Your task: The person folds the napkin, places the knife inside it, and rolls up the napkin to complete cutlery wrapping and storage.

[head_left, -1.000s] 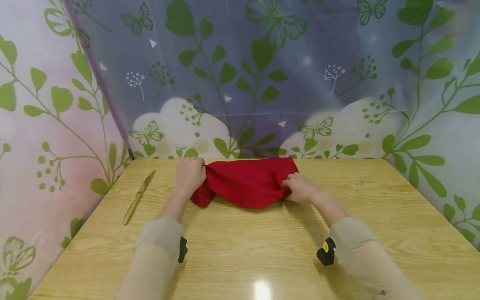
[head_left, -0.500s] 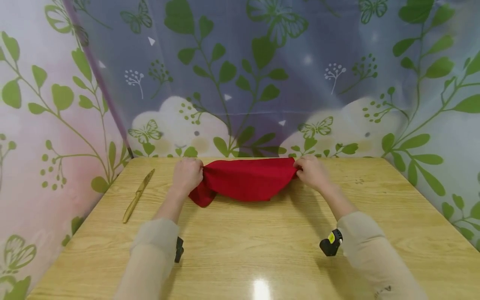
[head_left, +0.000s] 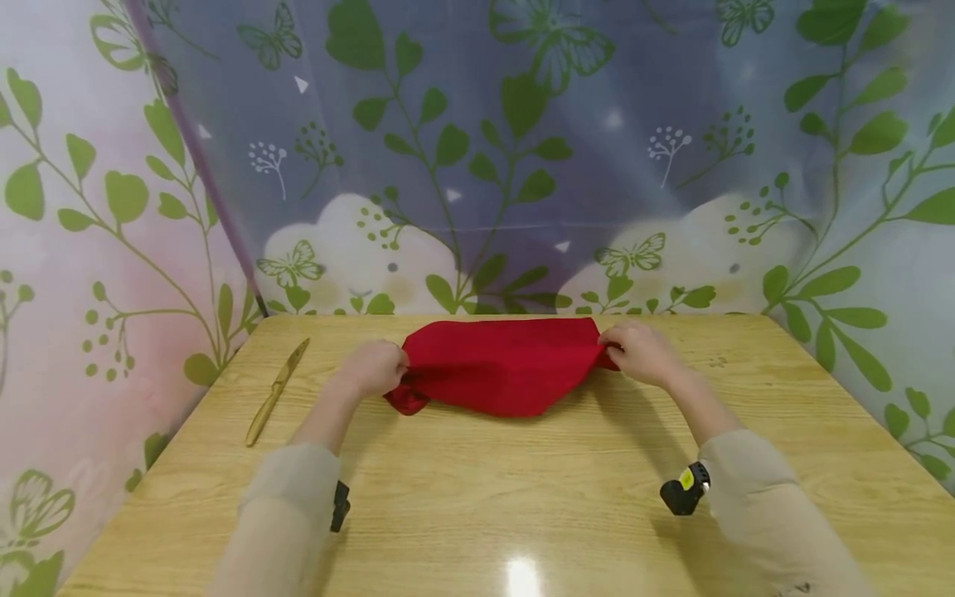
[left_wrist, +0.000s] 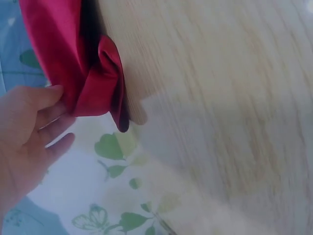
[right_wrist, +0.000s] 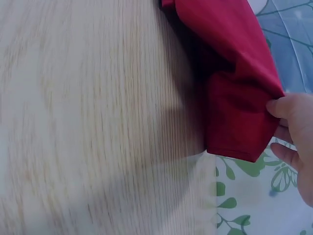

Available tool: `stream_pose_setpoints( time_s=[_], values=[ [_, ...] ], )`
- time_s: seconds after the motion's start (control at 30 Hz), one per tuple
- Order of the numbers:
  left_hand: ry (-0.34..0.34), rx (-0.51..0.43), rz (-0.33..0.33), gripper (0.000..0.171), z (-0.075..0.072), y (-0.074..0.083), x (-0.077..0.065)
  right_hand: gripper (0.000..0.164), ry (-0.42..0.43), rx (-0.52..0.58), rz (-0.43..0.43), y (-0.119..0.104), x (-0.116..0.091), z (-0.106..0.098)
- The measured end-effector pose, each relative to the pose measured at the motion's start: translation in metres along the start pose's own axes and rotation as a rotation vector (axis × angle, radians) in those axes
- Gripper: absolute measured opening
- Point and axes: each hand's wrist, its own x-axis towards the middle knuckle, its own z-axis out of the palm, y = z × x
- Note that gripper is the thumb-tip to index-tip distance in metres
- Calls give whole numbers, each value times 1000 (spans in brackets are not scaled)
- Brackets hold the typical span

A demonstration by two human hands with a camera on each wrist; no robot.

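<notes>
A red cloth is stretched sideways near the table's far edge, sagging a little in the middle. My left hand pinches its left end, where a bunched fold hangs below the thumb in the left wrist view. At the other end my right hand pinches the cloth between thumb and fingers. A flap of it drops below that grip in the right wrist view. The cloth's far side and underside are hidden.
A gold-coloured knife lies on the wooden table left of my left hand, blade pointing away. A patterned curtain hangs behind the table and along both sides.
My right hand has shifted right and taken a new pinch at the cloth's right end. My left hand has lowered slightly, toward me. The cloth is spread wider; the knife has stayed put.
</notes>
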Motion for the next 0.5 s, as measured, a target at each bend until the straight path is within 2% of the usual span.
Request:
stream_pose_setpoints(
  time_s=[0.13, 0.27, 0.4, 0.5],
  values=[
    [-60, -22, 31, 21, 0, 5, 2, 18, 45, 21, 73, 4, -5, -5],
    [-32, 13, -14, 21, -1, 6, 3, 14, 100, 29, 128, 7, -5, -7],
    [84, 108, -109, 17, -1, 3, 1, 13, 86, 30, 140, 6, -5, -9],
    [210, 163, -189, 15, -1, 2, 2, 14, 55, 79, 143, -1, -4, -12]
  ],
)
